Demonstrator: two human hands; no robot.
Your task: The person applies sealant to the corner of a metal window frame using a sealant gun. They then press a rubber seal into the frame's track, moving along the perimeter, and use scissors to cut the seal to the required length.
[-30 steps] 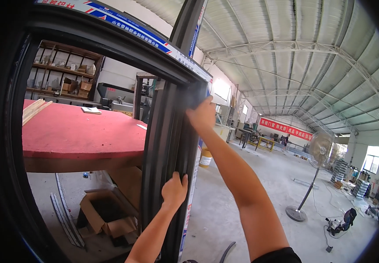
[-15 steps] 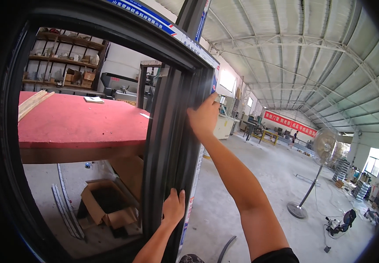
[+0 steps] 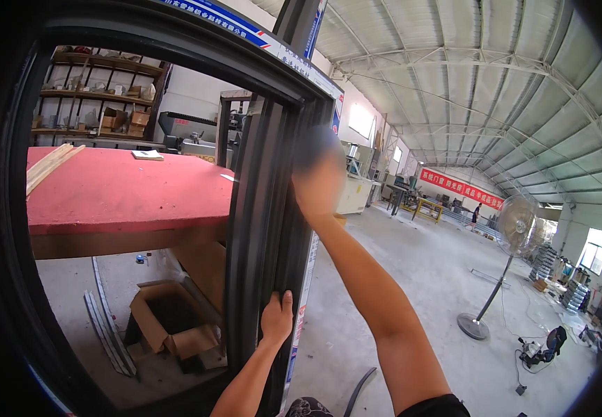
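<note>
A large dark metal window frame (image 3: 255, 208) stands upright in front of me, with strips of blue-and-white protective film (image 3: 301, 66) along its outer edge. My left hand (image 3: 276, 320) is closed on the lower part of its right upright, fingertips pointing up. Higher on the same upright, my right hand (image 3: 318, 184) lies against the frame's outer side. A blur covers that hand's fingers, so their grip cannot be made out. The right arm is stretched upward from the lower edge.
Through the frame's opening show a red-topped table (image 3: 127, 198) with wooden strips (image 3: 54, 167), an open cardboard box (image 3: 151, 326) and long metal profiles (image 3: 109, 337) on the floor. A standing fan (image 3: 492, 278) is to the right. Far off walks a person (image 3: 475, 214).
My right hand has slid slightly down and left along the upright, its fingers now blurred. My left hand keeps hold, a little higher in view. The distant person has moved right.
</note>
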